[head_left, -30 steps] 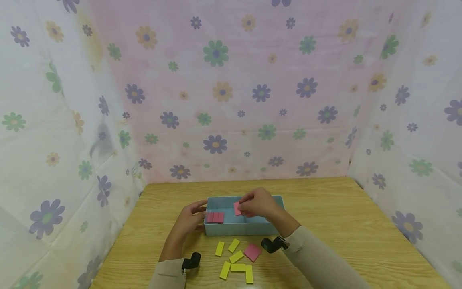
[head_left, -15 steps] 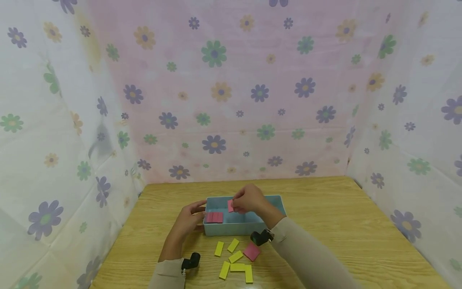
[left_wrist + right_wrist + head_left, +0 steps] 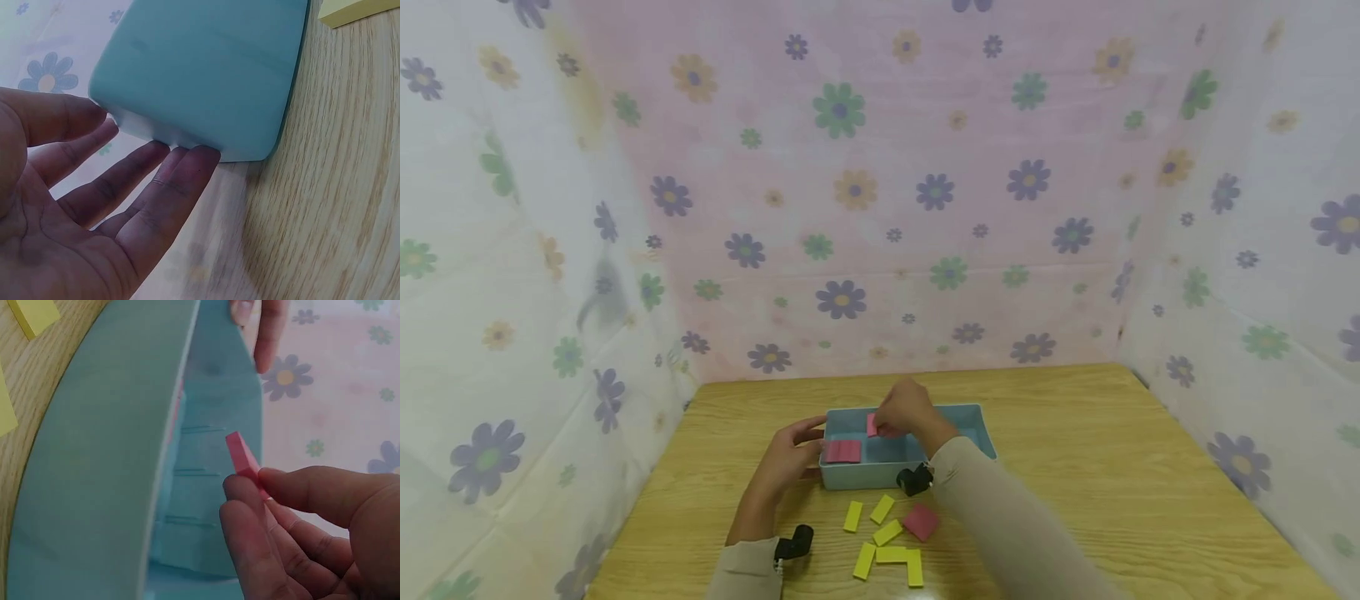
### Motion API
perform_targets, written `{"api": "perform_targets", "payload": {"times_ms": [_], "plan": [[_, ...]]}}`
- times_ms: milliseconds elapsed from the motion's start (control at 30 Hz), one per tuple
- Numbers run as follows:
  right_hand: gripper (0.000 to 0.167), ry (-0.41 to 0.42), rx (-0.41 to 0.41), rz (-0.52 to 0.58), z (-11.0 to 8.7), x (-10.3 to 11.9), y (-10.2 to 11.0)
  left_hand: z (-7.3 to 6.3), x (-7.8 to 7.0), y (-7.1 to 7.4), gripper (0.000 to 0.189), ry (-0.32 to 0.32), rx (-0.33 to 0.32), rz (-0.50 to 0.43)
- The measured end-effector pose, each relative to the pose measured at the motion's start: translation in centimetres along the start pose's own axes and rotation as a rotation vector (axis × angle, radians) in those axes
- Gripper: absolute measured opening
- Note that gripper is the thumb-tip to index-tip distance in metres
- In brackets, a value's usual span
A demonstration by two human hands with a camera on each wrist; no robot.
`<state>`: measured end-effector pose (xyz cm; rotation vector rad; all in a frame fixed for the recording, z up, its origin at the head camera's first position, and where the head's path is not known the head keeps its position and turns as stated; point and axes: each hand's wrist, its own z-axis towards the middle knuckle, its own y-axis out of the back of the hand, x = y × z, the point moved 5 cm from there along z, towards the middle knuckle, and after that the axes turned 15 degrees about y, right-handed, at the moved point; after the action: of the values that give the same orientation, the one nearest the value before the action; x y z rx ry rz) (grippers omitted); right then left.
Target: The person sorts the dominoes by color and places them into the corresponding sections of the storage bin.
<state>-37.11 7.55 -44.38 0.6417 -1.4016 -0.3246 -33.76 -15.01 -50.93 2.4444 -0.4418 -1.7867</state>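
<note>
A flowered cloth (image 3: 880,208) encloses the left, right and far sides of the wood-grain table (image 3: 1060,433). The blue box (image 3: 868,477) rests on the table. The left hand (image 3: 782,458), fingers spread, touches the left end of the box. The right hand (image 3: 904,410) is narrowed, pinching a pink block (image 3: 242,456) over the far part of the box, left of its middle; contact with the box cannot be determined. Pink pieces (image 3: 843,452) occupy the near left corner inside. Near the box lie a pink square (image 3: 921,522) and six yellow blocks (image 3: 891,555).
</note>
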Motion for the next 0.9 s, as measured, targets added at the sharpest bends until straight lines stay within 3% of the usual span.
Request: {"api": "perform_targets", "payload": {"times_ms": [267, 567, 767, 900], "plan": [[0.017, 0.022, 0.009, -0.258, 0.6, 0.4, -1.1, 0.1, 0.0, 0.2, 0.049, 0.005, 0.009, -0.027], [0.016, -0.004, -0.008, -0.249, 0.0, 0.8, -1.8, 0.2, 0.0, 0.0, 0.049, 0.004, 0.015, -0.02], [0.035, 0.014, -0.023, -0.329, 0.6, 0.3, -2.7, 0.1, 0.0, 0.1, 0.05, -0.007, 0.027, -0.027], [0.029, 0.031, -0.018, -0.378, 0.7, 0.2, -3.4, 0.2, 0.1, 0.1, 0.049, -0.002, 0.024, -0.023]]}}
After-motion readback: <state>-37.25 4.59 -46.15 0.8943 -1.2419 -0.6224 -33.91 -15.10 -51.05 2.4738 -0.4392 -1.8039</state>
